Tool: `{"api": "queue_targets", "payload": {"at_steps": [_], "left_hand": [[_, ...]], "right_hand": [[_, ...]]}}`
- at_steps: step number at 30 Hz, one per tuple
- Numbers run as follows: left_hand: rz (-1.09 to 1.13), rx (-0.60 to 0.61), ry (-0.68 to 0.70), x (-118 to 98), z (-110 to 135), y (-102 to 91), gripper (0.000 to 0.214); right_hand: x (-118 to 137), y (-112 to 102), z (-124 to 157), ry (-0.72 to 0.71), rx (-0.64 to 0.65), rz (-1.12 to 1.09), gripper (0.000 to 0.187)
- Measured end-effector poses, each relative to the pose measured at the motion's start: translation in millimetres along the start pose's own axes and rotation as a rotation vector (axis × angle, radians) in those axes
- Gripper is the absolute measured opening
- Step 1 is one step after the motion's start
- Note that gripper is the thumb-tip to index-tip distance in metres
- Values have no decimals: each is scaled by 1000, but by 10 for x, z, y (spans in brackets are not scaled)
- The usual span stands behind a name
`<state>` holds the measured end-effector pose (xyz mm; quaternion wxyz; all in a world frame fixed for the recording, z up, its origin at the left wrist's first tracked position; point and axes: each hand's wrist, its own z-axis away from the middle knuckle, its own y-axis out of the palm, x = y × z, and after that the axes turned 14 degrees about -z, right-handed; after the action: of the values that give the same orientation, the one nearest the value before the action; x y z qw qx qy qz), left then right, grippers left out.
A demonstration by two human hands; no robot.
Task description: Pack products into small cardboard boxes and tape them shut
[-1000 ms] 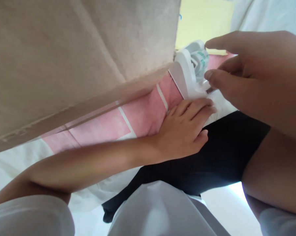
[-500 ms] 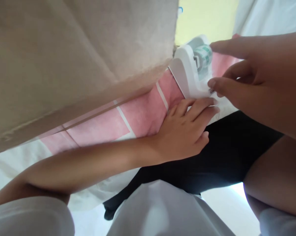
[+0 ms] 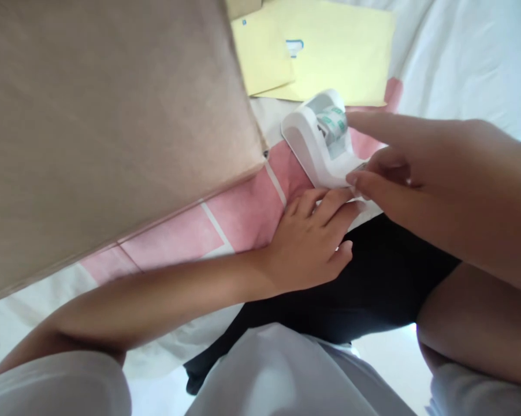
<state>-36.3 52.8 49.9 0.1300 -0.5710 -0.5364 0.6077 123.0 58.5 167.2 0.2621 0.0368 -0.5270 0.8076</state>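
Observation:
A white tape dispenser (image 3: 306,138) sits tilted on the pink and white bedsheet, with a roll of clear tape printed in green (image 3: 333,122) inside it. My right hand (image 3: 434,179) reaches in from the right. Its index fingertip touches the roll, while the thumb and curled fingers are closed at the dispenser's front end; whether they pinch a tape end is too blurred to tell. My left hand (image 3: 315,240) lies palm down on the sheet, fingers stretched out, their tips against the dispenser's near front edge.
A large brown cardboard box (image 3: 113,115) fills the upper left, its edge close to the dispenser. Yellow envelopes (image 3: 342,52) lie behind the dispenser on the white sheet (image 3: 460,63). My leg in black shorts (image 3: 330,300) is just below my left hand.
My view has shifted, so the dispenser and both hands appear lower and further left, and more of the yellow envelopes shows. Both hands stay at the dispenser in much the same pose.

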Motion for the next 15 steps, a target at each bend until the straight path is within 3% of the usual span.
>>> {"api": "queue_targets", "payload": {"at_steps": [4,9,13,15], "left_hand": [[3,5,1,6,3,-5,49],[2,22,10,6,-3,-30,41],[15,36,3,-2,-9,-58,39],[25,44,6,-4,-10,-70,37]], "right_hand": [[23,-6,40,16,-12,-77,21],[17,-19,162,36,-75,-119,53],[-67,20,297,-1,-123,-114,37],[-122,53,344,4,-87,-150,28]]}}
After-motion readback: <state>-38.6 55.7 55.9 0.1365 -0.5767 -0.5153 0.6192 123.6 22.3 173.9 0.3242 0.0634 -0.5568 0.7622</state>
